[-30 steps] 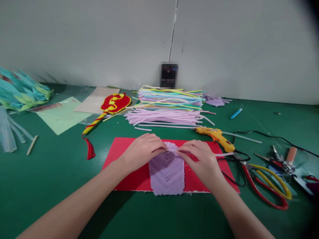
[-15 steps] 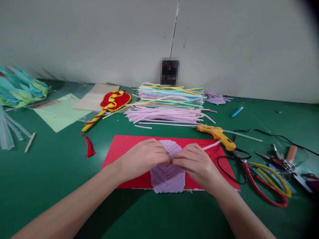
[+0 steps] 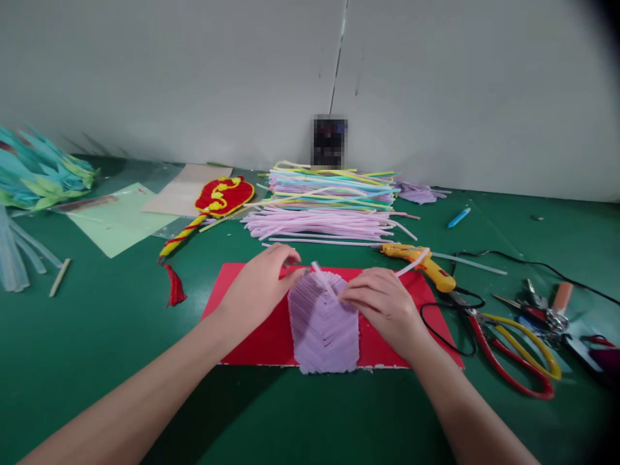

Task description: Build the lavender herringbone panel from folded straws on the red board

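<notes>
My right hand (image 3: 382, 302) pinches 1 lilac strip (image 3: 321, 278), slanting forward-left from those fingertips toward my nearby left hand (image 3: 261, 281), fingers parted.

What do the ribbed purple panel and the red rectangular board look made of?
The ribbed purple panel looks like matte chenille strips, judging by soft, rounded ridges. The red rectangular board could be card or foam: smooth face, pale ragged edge.
</notes>
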Motion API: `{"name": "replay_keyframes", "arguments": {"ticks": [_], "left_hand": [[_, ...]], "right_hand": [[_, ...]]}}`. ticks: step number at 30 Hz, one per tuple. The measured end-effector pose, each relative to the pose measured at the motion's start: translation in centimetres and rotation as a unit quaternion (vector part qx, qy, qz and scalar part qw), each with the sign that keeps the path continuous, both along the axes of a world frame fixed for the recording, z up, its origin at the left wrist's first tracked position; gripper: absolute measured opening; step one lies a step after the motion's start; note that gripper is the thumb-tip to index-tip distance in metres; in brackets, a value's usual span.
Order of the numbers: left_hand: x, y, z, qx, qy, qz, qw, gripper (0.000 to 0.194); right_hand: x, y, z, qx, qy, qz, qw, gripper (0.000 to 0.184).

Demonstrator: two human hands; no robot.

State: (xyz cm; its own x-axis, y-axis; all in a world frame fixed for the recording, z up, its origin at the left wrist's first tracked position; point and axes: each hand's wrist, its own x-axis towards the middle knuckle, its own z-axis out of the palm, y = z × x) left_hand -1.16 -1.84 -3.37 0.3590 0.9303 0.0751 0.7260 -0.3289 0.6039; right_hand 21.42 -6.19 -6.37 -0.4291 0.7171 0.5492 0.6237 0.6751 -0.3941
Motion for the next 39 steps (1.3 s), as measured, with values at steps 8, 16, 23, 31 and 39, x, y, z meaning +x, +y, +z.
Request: {"name": "replay_keyframes", "arguments": {"ticks": [8, 16, 23, 31, 39], "left_hand": [[0.2, 0.2, -2.6, -0.078, 0.047, 0.02, 0.996, 0.031], [0.6, 0.1, -2.4, -0.136, -0.051, 0.007, 0.989, 0.024], [0.9, -0.1, -2.1, -0.323, -0.245, 0.047, 0.913, 0.023], [1.3, -0.1, -3.0, -0.442, -0.413, -0.013, 0.796, 0.041], [2.0, -1.2, -2.5, -0.381, -0.354, 0.043, 0.853, 0.033]], "right_hand": [[-0.4, 0.3, -0.5, 0.015, -0.05, -0.063, 0.997, 0.013], [-0.7, 0.3, -1.1, -0.053, -0.027, -0.016, 0.998, 0.021], [-0.6, 0.2, -1.1, -0.027, -0.008, 0.0, 1.0, 0.025], [0.1, 0.3, -0.6, -0.018, -0.016, 0.008, 1.0, 0.026], [-0.3, 0.0, 0.0, 0.055, -0.078, 0.017, 0.995, 0.024]]}}
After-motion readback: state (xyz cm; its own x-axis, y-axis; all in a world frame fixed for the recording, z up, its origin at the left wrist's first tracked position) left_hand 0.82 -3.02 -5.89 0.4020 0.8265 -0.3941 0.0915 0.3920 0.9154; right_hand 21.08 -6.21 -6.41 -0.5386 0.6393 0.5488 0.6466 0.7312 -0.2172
